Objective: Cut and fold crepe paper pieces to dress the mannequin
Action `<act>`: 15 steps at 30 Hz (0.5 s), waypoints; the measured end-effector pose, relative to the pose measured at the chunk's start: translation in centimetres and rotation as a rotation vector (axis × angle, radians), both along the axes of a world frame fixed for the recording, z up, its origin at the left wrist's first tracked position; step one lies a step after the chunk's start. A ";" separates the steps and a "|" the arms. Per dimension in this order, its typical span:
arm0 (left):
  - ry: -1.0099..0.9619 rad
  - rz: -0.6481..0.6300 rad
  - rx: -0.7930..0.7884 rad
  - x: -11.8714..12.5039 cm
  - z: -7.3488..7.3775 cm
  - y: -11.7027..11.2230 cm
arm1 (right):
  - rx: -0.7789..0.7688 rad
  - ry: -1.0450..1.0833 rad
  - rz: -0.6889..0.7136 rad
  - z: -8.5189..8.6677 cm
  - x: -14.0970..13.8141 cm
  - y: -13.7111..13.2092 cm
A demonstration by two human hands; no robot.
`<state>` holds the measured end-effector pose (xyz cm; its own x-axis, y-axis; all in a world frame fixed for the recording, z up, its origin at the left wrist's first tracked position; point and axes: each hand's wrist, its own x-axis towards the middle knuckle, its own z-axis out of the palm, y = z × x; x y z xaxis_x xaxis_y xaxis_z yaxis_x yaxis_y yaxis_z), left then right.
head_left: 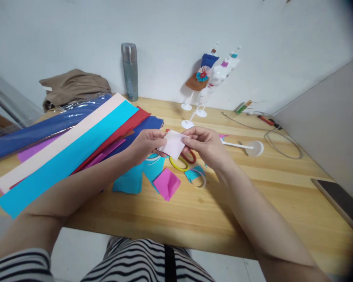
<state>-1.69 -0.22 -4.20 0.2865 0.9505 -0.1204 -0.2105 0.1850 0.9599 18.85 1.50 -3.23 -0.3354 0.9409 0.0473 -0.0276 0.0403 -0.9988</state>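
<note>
Soft, fairly even light leaves faint shadows on the table (282, 188). Glare streaks the plastic wrap (51, 122). Edges look stretched; right corners darken.

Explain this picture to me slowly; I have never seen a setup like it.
There is no machine here: each grip is simply a bare hand. The one picture comes from a camera worn on the head, looking forward and down, so you see what lies before the worker.

The left grip and right grip hold a pale square between them, pinched at opposite sides.

Below it on the wooden table lie a pink piece and a yellow handle loop. To the left are long coloured sheets, a bright blue strip on top. At the back stand a flask and a small figure in blue and brown.
</note>
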 end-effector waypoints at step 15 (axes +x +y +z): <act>-0.006 -0.036 0.027 0.0 -0.5 0.1 | 0.008 0.005 -0.077 -0.2 0.0 0.2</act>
<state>-1.71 -0.17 -4.74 0.3214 0.9424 -0.0929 -0.2101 0.1666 0.9634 18.82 1.70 -3.47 -0.2615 0.9635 0.0568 -0.0294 0.0509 -0.9983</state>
